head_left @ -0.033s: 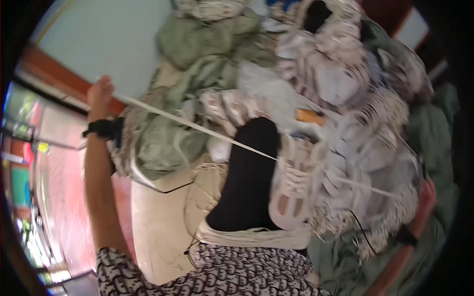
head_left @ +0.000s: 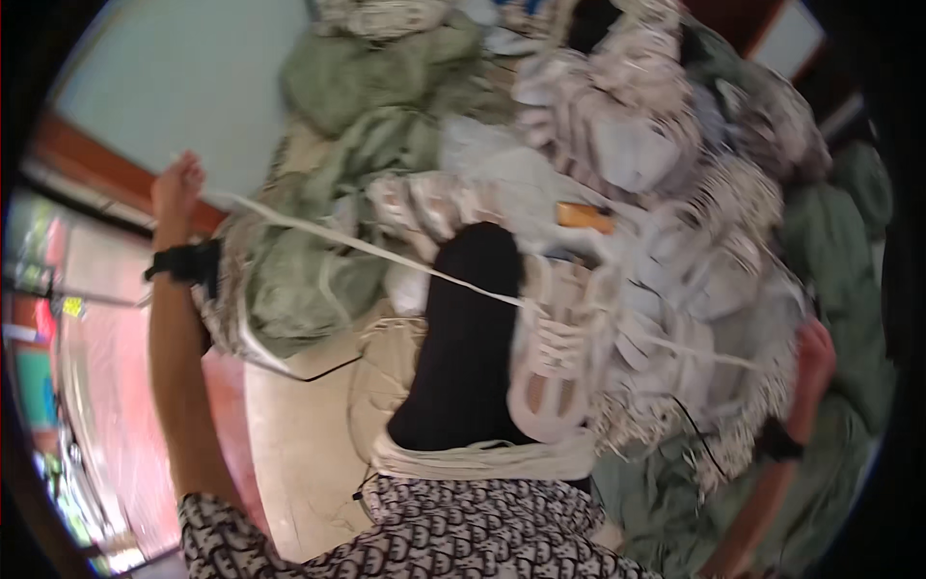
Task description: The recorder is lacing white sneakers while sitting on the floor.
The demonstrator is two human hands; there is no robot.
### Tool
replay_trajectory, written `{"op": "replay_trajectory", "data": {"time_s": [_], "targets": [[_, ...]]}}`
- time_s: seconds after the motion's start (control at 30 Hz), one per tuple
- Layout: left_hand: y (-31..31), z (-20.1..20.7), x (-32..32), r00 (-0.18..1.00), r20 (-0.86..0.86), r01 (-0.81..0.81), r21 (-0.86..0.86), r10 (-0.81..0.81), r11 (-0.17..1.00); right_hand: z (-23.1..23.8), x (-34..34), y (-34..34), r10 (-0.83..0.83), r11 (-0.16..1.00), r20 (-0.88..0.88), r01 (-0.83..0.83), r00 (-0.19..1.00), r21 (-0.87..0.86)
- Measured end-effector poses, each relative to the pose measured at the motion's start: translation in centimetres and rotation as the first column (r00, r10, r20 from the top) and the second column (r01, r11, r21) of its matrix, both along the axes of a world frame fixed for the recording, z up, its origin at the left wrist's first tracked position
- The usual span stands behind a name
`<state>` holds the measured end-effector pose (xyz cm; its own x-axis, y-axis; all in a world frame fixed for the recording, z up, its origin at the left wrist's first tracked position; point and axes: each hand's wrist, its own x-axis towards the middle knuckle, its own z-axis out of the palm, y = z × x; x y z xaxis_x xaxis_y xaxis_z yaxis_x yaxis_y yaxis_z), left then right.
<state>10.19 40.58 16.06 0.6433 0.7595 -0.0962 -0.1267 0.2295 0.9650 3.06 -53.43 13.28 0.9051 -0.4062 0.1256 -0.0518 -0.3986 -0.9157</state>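
A pale shoe upper (head_left: 555, 357), its front laced crosswise, lies against my black-clad leg (head_left: 468, 318). A long cream shoelace (head_left: 386, 253) runs from it across the leg to the far left. There my left hand (head_left: 178, 188) is raised, fingers closed on its end. The other length of lace (head_left: 704, 355) goes right over a pile of uppers toward my right hand (head_left: 813, 359), which is curled and somewhat blurred. The fingertips of that hand are hard to make out. Across my lap lies a bundle of loose cream laces (head_left: 482, 459).
Pale shoe uppers (head_left: 641, 145) are heaped at the far right, with more (head_left: 434, 205) beyond my knee. Green sacks (head_left: 386, 145) lie at the back and down the right side. An orange piece (head_left: 584, 216) rests on white plastic. A thin black cord (head_left: 299, 376) crosses at left.
The view has shifted a little, moving the scene leftward. The left length of lace was straight and now sags slightly. My right hand has come slightly inward and farther away.
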Motion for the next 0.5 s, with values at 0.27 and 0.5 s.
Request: {"op": "replay_trajectory", "data": {"time_s": [0.27,0.5], "targets": [[-29.4,-6.5,-5.5,0.604,-0.480,0.737,0.640,-0.636,0.217,-6.1,1.2,33.2,0.845,0.481,0.208,-0.532,0.492,-0.696],[-42.5,-7.3,-6.3,0.599,-0.330,0.393,0.915,-0.730,-0.090,-7.7,2.4,32.4,0.814,0.451,0.210,-0.361,0.542,-0.816]]}}
